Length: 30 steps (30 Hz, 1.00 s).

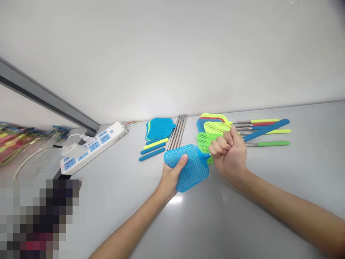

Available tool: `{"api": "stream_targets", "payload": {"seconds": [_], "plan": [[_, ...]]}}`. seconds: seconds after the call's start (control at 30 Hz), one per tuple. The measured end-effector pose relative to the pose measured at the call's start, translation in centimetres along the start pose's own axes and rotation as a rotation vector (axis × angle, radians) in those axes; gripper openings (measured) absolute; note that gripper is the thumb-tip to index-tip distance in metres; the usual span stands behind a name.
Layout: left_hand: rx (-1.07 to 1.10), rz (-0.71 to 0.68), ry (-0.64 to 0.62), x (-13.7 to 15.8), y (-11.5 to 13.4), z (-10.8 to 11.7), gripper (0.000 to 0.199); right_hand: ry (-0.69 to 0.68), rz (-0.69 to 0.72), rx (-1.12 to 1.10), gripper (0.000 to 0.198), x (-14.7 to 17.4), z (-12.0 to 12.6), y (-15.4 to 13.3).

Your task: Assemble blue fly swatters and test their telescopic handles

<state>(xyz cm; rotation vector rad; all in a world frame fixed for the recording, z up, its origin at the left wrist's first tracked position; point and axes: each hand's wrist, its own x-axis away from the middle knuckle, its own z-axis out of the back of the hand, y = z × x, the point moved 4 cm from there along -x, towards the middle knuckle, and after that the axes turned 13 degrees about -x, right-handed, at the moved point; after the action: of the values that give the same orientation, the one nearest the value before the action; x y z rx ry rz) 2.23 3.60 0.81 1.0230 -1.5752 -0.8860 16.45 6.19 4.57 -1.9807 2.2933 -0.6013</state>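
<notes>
A blue fly swatter (192, 172) is held above the table in both hands. My left hand (172, 176) pinches its perforated head at the left edge, thumb on top and the other fingers hidden underneath. My right hand (229, 151) is closed in a fist around the metal rod close to the head. Beyond that fist the blue handle (269, 128) points up to the right. Behind my right hand lie several fly swatters with heads and handles, among them a green swatter head (202, 140) and a yellow swatter head (215, 126).
A stack of blue swatter heads (161, 128) lies at the back, with loose blue and yellow handles (152, 154) before it. Several metal rods (178, 131) lie alongside. A white power strip (94, 147) with plugged-in cables is on the left, near bagged colourful items (21, 140).
</notes>
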Motion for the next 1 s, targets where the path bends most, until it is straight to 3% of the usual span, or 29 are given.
{"api": "stream_targets", "payload": {"seconds": [0.17, 0.4, 0.5, 0.73, 1.0], "plan": [[0.002, 0.024, -0.002, 0.2, 0.0, -0.1, 0.026, 0.037, -0.062, -0.023, 0.044, -0.4, 0.1, 0.1], [0.036, -0.018, 0.003, 0.0, 0.2, 0.0, 0.027, -0.057, -0.217, 0.019, 0.038, -1.9, -1.2, -1.2], [0.034, -0.026, 0.005, -0.1, 0.1, 0.1, 0.028, 0.018, -0.251, -0.011, 0.039, -2.5, -0.8, -1.6], [0.001, -0.024, 0.019, 0.3, -0.4, 0.0, 0.029, 0.205, -0.177, -0.121, 0.038, -2.2, 1.7, -0.7], [-0.011, -0.023, 0.027, 0.5, -0.6, -0.2, 0.028, 0.132, -0.128, -0.08, 0.043, -1.6, 1.3, -0.8]]}}
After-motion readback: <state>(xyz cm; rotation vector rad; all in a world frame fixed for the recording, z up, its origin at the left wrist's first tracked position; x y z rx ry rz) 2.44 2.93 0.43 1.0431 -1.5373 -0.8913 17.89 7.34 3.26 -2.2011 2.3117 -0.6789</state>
